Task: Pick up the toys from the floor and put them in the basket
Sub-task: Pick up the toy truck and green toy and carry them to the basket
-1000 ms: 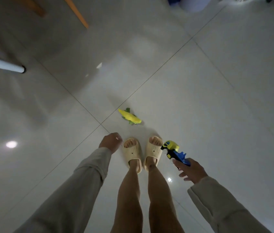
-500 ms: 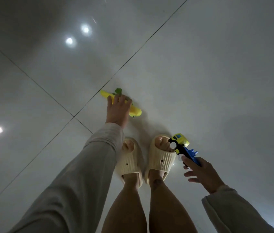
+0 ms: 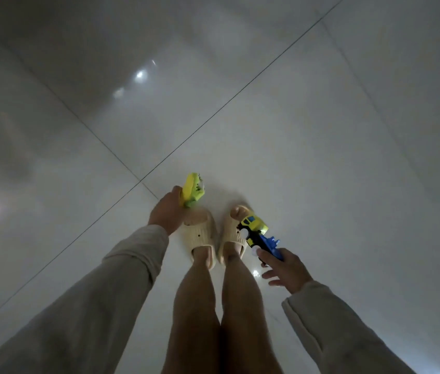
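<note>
- Dim room; glossy pale tile floor (image 3: 321, 157) with dark grout lines and lamp reflections. No basket in view, and no other toy visible on the tiles.
- Left hand (image 3: 165, 211): closed round the lower end of a yellow-green toy (image 3: 190, 189), held clear of the floor, above and ahead of the left slipper (image 3: 200, 236).
- Right hand (image 3: 285, 268): part open. Thumb and forefinger pinch the blue rear of a truck (image 3: 258, 233) with a yellow cab; the other fingers are spread loose. Truck is off the floor, beside the right slipper (image 3: 233, 238).
- Step in hand, by judgement: pick-up is complete for both toys; neither is yet deposited. Carrying is the stage now open.
- Next move calls for: straightening up, locating the basket, which lies outside this view, and walking both toys to it.
- Risk noted: the truck is held by its tail only, cab overhanging. That grip looks light; a fuller grasp would be prudent before moving off.
- The yellow-green toy appears securely held.
</note>
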Motion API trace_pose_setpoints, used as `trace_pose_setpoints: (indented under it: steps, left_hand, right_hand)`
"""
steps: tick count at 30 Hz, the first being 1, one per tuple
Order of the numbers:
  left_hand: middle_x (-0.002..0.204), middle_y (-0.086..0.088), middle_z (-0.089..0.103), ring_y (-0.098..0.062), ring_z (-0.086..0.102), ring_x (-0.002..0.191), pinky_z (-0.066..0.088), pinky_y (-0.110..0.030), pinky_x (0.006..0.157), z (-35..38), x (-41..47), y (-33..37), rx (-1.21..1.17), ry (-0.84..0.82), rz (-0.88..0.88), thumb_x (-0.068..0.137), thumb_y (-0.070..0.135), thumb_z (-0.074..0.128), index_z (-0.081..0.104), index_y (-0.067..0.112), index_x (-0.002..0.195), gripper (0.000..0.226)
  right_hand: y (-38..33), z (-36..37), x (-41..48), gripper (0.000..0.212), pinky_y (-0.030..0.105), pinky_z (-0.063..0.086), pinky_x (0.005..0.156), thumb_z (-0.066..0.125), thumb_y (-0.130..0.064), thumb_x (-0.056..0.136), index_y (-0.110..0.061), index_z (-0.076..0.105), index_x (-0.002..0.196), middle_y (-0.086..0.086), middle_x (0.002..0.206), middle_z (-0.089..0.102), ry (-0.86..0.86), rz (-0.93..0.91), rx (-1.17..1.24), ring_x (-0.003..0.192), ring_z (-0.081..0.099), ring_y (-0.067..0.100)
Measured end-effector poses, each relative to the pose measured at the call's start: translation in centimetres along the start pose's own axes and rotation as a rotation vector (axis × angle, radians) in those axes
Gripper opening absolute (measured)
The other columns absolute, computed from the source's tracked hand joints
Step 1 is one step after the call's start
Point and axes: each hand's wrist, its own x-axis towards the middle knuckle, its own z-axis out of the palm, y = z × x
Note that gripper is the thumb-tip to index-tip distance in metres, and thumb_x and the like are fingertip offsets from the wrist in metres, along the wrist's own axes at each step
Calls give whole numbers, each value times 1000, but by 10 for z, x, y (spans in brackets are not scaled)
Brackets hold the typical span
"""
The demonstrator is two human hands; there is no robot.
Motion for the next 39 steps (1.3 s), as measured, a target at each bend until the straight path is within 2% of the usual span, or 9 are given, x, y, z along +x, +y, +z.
trace_pose_setpoints:
  steps: [5,10,12,15,17,22,29,35,39]
  left_hand:
    - [99,-19,56,-39,64,89,61,-44,70,-58,-157,18,-287,1,-212,77,21,68,46,8,112,43]
    - [75,-1,55,-13,58,53,44,-19,38,-100,-278,35,-41,-130,-168,74,32,68,43,22,95,34]
    - [69,7,49,-8,55,49,37,-15,35,-115,-311,44,5,-145,-118,74,35,68,42,26,95,35]
    - [68,8,52,-7,55,49,36,-14,38,-127,-348,46,10,-115,-81,74,38,67,43,27,96,34]
    - [75,4,58,-11,58,56,41,-19,46,-131,-367,37,-6,-77,-120,74,40,66,48,23,102,37]
    - [128,-14,58,-30,54,113,41,-32,89,-129,-401,8,-55,-8,-263,78,36,65,49,14,126,55]
    - [124,-12,62,-29,57,110,40,-30,85,-104,-437,9,-214,107,-244,79,38,64,53,18,124,50]
    - [127,-17,57,-31,55,116,42,-30,89,-58,-461,-7,-456,185,-432,79,32,64,53,15,126,51]
    - [129,-16,60,-32,56,118,42,-33,97,-19,-484,-19,-776,221,-529,73,42,64,57,13,125,59]
  right_hand:
    - [0,-10,-130,24,26,49,59,69,-41,78,-22,54,78,-1,70,61,24,-78,-75,63,60,16]
    - [14,-21,-227,26,29,51,56,68,-38,81,-18,53,78,1,73,60,70,-96,-7,60,61,17]
    - [25,-24,-255,33,35,53,63,68,-40,81,-10,56,87,5,76,61,82,-83,-31,63,63,23]
    - [46,-28,-281,50,41,50,87,66,-46,80,-2,60,105,16,97,65,144,-57,-158,90,65,35]
    - [54,-32,-292,49,34,44,81,65,-48,79,-5,61,102,16,97,62,189,-59,-223,91,60,29]
    - [43,-59,-305,36,27,37,75,64,-46,82,-13,53,71,13,89,59,199,-101,-309,83,54,24]
    - [-2,-108,-307,36,40,48,94,65,-38,84,-4,55,91,16,94,60,221,-226,-472,101,64,37]
    - [-37,-122,-296,36,26,34,77,61,-44,85,-9,54,84,12,97,57,230,-240,-742,87,51,24]
    - [-60,-104,-292,56,26,34,80,62,-48,83,-3,56,115,20,118,61,204,-268,-954,93,51,24]
